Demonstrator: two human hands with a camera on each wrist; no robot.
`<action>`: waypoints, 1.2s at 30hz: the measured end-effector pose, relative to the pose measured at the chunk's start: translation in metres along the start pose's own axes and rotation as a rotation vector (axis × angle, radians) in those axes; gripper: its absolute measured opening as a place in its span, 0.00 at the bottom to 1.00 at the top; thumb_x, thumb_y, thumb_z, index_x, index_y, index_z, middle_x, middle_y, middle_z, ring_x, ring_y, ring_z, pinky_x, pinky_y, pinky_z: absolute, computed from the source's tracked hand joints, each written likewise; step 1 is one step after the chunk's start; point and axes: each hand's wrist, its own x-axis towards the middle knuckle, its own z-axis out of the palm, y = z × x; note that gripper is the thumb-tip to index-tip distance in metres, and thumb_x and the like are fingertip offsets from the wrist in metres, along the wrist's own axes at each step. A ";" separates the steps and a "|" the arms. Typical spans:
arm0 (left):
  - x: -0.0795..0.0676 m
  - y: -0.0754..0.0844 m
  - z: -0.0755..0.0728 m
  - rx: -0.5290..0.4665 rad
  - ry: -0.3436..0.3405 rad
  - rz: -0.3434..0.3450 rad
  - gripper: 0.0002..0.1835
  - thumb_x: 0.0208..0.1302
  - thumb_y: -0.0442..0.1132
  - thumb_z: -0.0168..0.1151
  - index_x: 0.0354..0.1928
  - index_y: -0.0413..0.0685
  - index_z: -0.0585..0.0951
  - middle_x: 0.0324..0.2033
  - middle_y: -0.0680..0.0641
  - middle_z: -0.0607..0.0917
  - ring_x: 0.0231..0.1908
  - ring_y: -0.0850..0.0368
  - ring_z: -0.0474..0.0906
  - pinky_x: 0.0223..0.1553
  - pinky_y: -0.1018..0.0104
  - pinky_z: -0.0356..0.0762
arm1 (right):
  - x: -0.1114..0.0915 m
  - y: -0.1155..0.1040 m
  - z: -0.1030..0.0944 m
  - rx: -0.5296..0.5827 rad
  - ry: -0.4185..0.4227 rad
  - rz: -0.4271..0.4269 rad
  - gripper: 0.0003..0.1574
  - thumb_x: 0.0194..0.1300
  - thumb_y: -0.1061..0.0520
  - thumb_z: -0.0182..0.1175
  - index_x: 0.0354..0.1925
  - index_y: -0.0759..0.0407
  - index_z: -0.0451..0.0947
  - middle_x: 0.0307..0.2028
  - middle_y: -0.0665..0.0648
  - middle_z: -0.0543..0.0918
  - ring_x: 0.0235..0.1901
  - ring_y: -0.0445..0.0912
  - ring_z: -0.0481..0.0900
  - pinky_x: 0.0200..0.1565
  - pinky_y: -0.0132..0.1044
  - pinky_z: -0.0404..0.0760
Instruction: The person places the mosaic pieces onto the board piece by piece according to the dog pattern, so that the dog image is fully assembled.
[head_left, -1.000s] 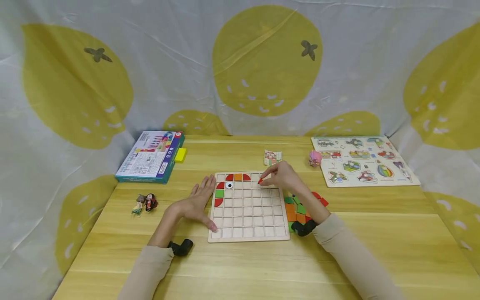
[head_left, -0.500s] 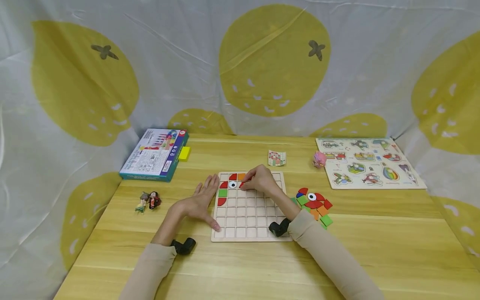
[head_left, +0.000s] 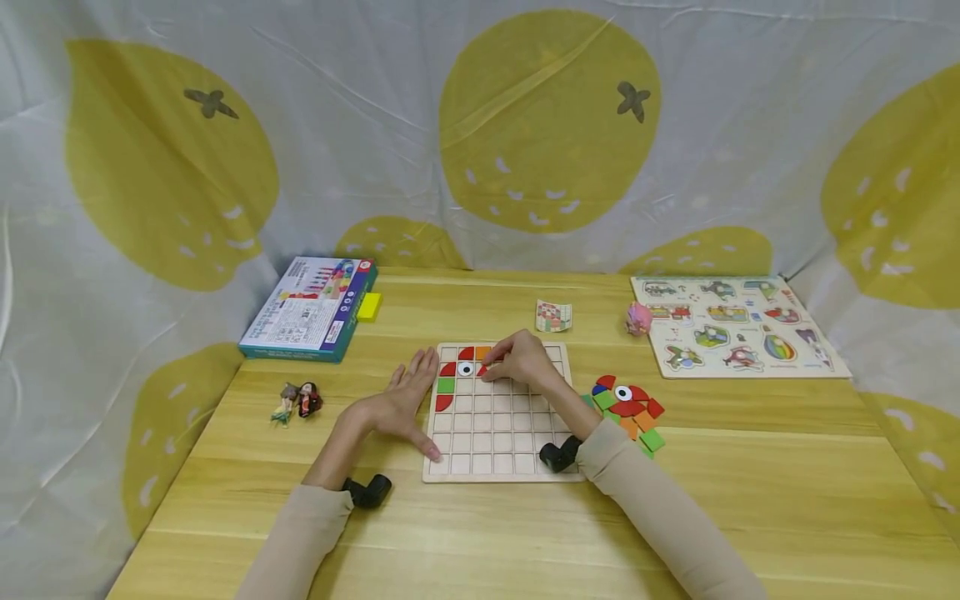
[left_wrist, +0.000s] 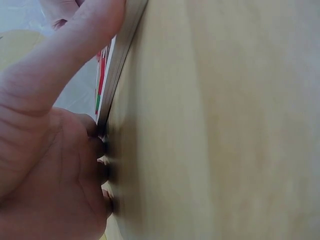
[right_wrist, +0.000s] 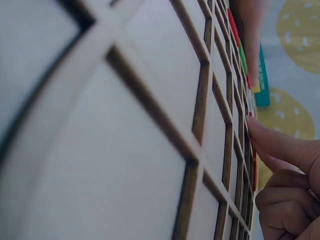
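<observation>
A wooden grid board (head_left: 495, 425) lies in front of me. Its upper left cells hold red rounded tiles, an orange square tile (head_left: 483, 353), a green square tile (head_left: 446, 386) and a white eye tile (head_left: 466, 369). My left hand (head_left: 393, 412) rests along the board's left edge, fingers spread, thumb on the lower left corner; the left wrist view shows that thumb (left_wrist: 65, 55) at the board's side. Right of the eye tile, my right hand (head_left: 521, 360) pinches a red tile (head_left: 482, 372) down at a cell. My fingers partly hide this tile.
Right of the board lies a loose pile of coloured tiles (head_left: 628, 407). Behind are a pattern card (head_left: 553, 317), a pink toy (head_left: 639, 318) and a picture puzzle board (head_left: 742, 329). At left are a flat box (head_left: 307, 308), a yellow block (head_left: 369, 307) and small figurines (head_left: 308, 400).
My right hand has moved left across the board with the red tile, from the upper right cells to beside the eye tile, uncovering the tile pile. My left hand stays on the board's edge.
</observation>
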 end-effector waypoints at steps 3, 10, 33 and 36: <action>0.000 0.000 0.001 0.002 -0.002 -0.007 0.83 0.31 0.69 0.76 0.74 0.41 0.27 0.75 0.40 0.24 0.75 0.42 0.19 0.74 0.40 0.24 | -0.002 0.000 -0.004 0.001 -0.015 0.000 0.11 0.45 0.58 0.78 0.31 0.57 0.88 0.37 0.55 0.87 0.23 0.43 0.63 0.23 0.32 0.58; 0.001 0.000 0.002 -0.003 -0.004 -0.013 0.83 0.30 0.69 0.76 0.74 0.42 0.27 0.75 0.40 0.24 0.75 0.42 0.19 0.74 0.40 0.25 | -0.026 0.006 -0.053 -0.022 -0.031 -0.062 0.15 0.52 0.54 0.73 0.40 0.56 0.87 0.14 0.47 0.63 0.15 0.42 0.52 0.20 0.32 0.54; -0.001 0.002 0.000 -0.005 0.007 -0.004 0.83 0.30 0.68 0.77 0.74 0.41 0.28 0.75 0.39 0.25 0.75 0.41 0.20 0.74 0.40 0.26 | -0.063 0.092 -0.142 -0.118 -0.059 0.102 0.15 0.55 0.55 0.71 0.40 0.61 0.86 0.26 0.54 0.87 0.21 0.42 0.72 0.23 0.31 0.65; -0.002 0.001 0.000 -0.006 -0.004 -0.010 0.83 0.30 0.69 0.76 0.74 0.42 0.27 0.75 0.39 0.25 0.75 0.42 0.19 0.74 0.41 0.25 | -0.061 0.090 -0.143 -0.142 -0.027 0.122 0.16 0.54 0.55 0.72 0.41 0.60 0.86 0.22 0.55 0.84 0.20 0.43 0.70 0.23 0.32 0.68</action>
